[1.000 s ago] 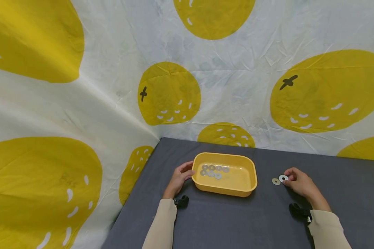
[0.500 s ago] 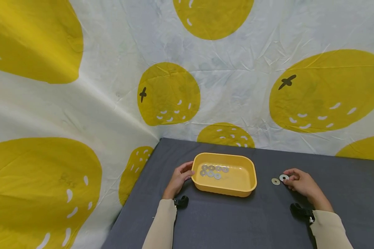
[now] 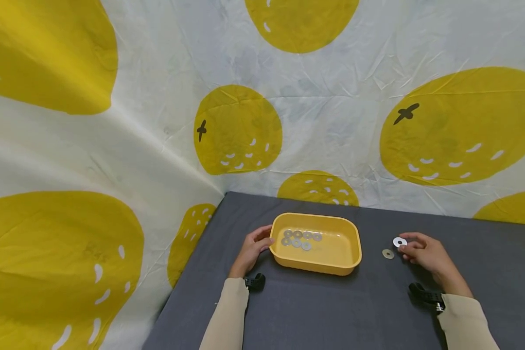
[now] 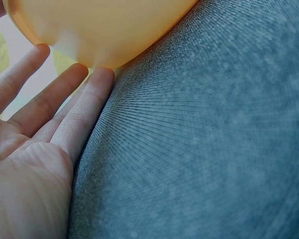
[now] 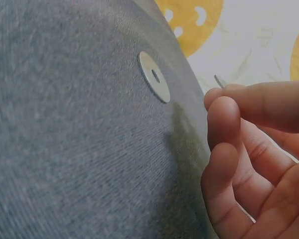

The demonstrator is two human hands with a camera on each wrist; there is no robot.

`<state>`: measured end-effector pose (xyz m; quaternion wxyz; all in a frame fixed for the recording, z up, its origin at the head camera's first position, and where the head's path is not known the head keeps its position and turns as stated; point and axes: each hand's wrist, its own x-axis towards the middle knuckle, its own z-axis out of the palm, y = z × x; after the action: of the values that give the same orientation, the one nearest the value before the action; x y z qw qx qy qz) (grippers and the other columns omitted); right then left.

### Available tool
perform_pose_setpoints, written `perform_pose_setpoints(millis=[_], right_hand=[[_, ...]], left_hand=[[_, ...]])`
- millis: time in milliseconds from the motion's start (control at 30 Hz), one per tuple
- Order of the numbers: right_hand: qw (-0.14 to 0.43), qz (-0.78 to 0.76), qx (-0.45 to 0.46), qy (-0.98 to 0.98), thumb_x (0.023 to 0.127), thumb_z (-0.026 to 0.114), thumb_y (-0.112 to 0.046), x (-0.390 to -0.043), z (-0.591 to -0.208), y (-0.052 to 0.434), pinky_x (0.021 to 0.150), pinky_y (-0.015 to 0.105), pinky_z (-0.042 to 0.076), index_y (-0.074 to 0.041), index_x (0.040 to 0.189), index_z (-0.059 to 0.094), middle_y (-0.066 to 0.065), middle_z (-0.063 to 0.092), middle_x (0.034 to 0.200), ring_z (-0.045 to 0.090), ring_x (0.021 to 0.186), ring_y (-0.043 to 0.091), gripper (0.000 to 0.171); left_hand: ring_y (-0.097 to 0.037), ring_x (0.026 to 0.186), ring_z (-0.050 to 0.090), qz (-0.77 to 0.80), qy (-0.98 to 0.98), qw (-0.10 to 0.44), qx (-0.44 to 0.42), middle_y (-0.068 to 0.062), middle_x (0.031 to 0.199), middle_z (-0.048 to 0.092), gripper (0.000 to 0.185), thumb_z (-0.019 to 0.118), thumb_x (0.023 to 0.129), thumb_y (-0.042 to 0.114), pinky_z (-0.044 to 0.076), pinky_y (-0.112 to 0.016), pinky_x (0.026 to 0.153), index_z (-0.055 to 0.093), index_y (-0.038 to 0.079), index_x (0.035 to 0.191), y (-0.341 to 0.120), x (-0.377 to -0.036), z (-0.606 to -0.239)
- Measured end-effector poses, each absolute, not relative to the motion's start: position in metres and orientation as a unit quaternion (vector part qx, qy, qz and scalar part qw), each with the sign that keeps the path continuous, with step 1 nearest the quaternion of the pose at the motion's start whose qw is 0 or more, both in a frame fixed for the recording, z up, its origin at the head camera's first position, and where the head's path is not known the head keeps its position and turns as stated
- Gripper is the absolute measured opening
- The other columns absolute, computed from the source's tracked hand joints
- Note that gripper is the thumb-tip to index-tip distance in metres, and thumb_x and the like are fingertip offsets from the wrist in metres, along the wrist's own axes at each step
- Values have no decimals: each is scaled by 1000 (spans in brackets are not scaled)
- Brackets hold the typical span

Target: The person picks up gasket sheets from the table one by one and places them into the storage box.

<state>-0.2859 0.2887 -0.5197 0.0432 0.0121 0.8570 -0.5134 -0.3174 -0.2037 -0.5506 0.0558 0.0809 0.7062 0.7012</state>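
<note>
In the head view my left hand (image 3: 250, 253) holds the left end of a yellow plastic tray (image 3: 345, 268), thumb at the rim. Its fingertips meet the outer wall in the left wrist view, fingers nearly straight. Inside the tray, several flat metal washers (image 3: 297, 242) lie in two rows towards the left. To the tray's right, my right hand (image 3: 429, 253) pinches a shiny washer (image 3: 396, 241) between thumb and index finger. That washer is mostly hidden in the right wrist view, a thin edge showing. A duller washer (image 3: 385, 254) lies flat on the cloth just below it.
Dark grey cloth (image 3: 315, 311) covers the table. A white curtain with yellow fruit prints (image 3: 332, 141) rises behind the table and along its left side. Black wrist cameras (image 3: 425, 294) are strapped at both wrists.
My right hand has lifted the shiny washer slightly up and away from the duller one, widening the gap between them. The left hand and the tray stay in place.
</note>
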Motion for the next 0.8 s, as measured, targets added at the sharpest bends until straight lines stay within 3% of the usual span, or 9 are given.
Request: perform_pose_setpoints(millis=[400,633,800], right_hand=[[33,-503,15,863,101,65,-22,-287,-508,282,68,25,57,5,145,46,-6,78,94,70,77,7,54],[23,-528,-2,849,101,65,-18,-286,-498,275,69,26,59,8,144,45,-10,79,92,72,76,9,54],[18,-519,6,855,102,64,-21,-285,-495,269,72,27,60,5,145,47,-2,80,97,72,79,10,53]], left_hand=[[-35,131,59,705,701,63,83,-17,146,58,50,66,98,13,55,-36,102,56,10,147,-205,-318,-551],[-31,129,61,703,704,62,78,-14,145,59,49,66,97,13,55,-37,102,57,13,146,-204,-319,-551],[-30,128,61,710,697,62,83,-16,144,60,50,66,97,11,56,-33,98,57,10,146,-205,-318,-550]])
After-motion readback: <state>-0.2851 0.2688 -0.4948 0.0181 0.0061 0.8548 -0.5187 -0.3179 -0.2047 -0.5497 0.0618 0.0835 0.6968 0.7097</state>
